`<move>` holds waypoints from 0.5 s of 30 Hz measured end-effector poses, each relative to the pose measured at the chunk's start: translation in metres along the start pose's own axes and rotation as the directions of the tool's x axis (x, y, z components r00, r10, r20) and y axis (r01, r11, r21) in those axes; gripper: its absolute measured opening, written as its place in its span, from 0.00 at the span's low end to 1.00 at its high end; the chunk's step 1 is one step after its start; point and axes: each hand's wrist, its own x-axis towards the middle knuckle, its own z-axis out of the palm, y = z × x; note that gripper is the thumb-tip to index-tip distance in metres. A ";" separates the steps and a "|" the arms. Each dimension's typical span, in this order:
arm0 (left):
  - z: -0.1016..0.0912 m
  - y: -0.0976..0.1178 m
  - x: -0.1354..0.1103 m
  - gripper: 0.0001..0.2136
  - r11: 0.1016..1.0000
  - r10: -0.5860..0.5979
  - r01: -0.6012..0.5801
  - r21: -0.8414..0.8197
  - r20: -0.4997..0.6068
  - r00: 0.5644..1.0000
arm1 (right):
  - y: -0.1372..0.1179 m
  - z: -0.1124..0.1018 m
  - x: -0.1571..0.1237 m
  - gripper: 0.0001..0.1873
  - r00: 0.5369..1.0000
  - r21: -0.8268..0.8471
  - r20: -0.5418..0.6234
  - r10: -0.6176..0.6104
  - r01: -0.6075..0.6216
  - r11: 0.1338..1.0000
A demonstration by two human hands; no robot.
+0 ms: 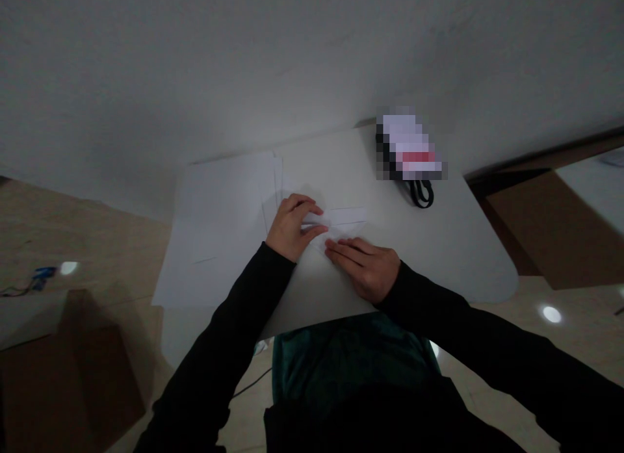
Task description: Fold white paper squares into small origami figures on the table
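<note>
Sadly, pixelated label [409,144], blank folded paper [338,222]

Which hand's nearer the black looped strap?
Right. The right hand lies on the folded white paper, closer to the black looped strap; the left hand is farther, at the paper's end away from the strap.

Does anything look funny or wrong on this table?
Yes. The white paper sheets stick out past the left edge of the table, so they look like they could slip off. Also, the thing with a black strap at the far side is blurred into squares, so I can't tell what it is.
</note>
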 end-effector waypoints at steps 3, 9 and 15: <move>-0.005 0.016 -0.026 0.09 0.992 0.023 -0.003 0.127 -0.153 0.988 | 0.005 -0.002 0.004 0.20 1.000 -0.015 0.002 -0.013 0.013 1.000; 0.011 0.032 -0.071 0.10 0.984 0.012 0.022 0.174 -0.196 0.981 | 0.015 -0.004 0.009 0.20 0.996 -0.006 0.084 -0.016 0.016 1.000; 0.017 0.033 -0.069 0.13 0.979 -0.075 0.101 0.177 -0.149 0.986 | 0.016 -0.004 0.009 0.20 0.998 0.003 0.039 -0.038 0.038 0.999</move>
